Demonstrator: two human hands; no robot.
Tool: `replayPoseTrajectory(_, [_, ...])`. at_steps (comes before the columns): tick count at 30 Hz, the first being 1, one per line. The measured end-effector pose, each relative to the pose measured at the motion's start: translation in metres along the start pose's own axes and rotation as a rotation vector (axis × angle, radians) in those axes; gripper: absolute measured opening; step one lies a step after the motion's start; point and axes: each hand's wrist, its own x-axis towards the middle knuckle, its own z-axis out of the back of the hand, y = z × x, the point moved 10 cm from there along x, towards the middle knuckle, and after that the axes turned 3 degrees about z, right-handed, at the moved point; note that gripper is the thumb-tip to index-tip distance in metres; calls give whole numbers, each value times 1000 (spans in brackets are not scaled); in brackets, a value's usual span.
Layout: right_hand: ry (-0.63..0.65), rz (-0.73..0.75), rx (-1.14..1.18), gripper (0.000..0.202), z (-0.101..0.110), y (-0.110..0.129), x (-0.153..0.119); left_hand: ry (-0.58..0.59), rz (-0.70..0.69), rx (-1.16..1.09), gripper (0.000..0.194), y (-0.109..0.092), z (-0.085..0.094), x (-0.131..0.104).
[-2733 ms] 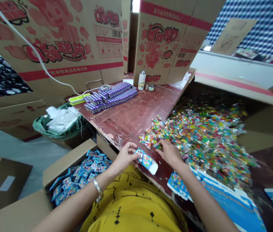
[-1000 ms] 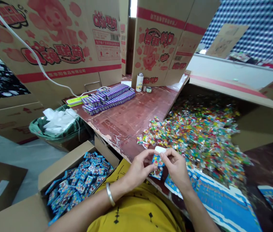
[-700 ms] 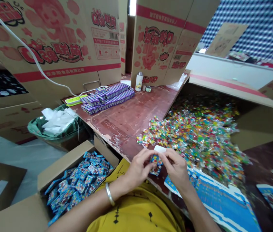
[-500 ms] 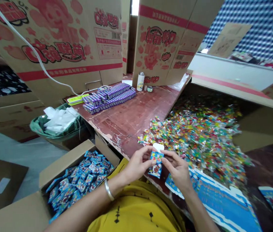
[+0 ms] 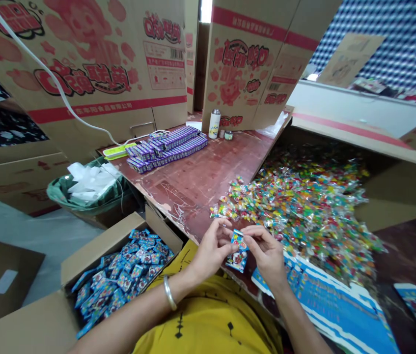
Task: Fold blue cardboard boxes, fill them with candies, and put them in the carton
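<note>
Left grip point(image 5: 211, 251) pinches blue packet point(image 5: 237, 260); right grip point(image 5: 269, 256) likewise.

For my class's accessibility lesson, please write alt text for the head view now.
Left hand and right hand hold a blue packet at a reddish table. Bagged candies lie heaped at right; blue packets lie in an open carton, lower left.

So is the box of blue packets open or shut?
Open: the cardboard box has a flap spread outward, and blue packets show inside.
</note>
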Motion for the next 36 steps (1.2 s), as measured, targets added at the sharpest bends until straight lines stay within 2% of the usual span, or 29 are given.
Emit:
replayPoseTrajectory(7, [93, -253, 11, 19, -1, -18, 8, 4, -43, 231, 43, -9, 1, -6])
replayPoseTrajectory(13, [159, -235, -73, 22, 1, -18, 16, 46, -35, 299, 49, -8, -1, -8])
replayPoseTrajectory(17, [161, -52, -262, 22, -1, 9, 15, 67, -1, 261, 46, -5, -1, -8])
replayPoseTrajectory(20, [254, 88, -376, 15, -11, 28, 5, 50, -9, 210, 35, -8, 5, -6])
replayPoseTrajectory(21, [304, 107, -421, 19, -17, 29, 1, 36, -17, 189, 33, -10, 8, -5])
replayPoseTrajectory(24, [384, 159, -614, 76, -28, 25, -10, -8, -30, 144, 36, -11, 17, 1])
replayPoseTrajectory(25, [375, 193, -673, 83, -31, 24, -12, -14, -30, 139, 37, -10, 19, 2])
replayPoseTrajectory(29, [321, 292, -721, 76, -45, 20, -16, 19, -6, 190, 38, -11, 25, 3])
replayPoseTrajectory(31, [388, 257, -703, 89, -53, 10, -20, 95, 37, 298, 37, -15, 37, 0])
replayPoseTrajectory(33, [472, 189, -681, 108, -54, -4, -26, 227, 108, 516, 37, -17, 59, -10])
replayPoseTrajectory(35, [462, 127, -641, 113, -41, -17, -27, 378, 246, 858, 36, -9, 97, -30])
replayPoseTrajectory(36, [430, 97, -628, 108, -31, -24, -26, 430, 357, 1044, 36, -2, 124, -43])
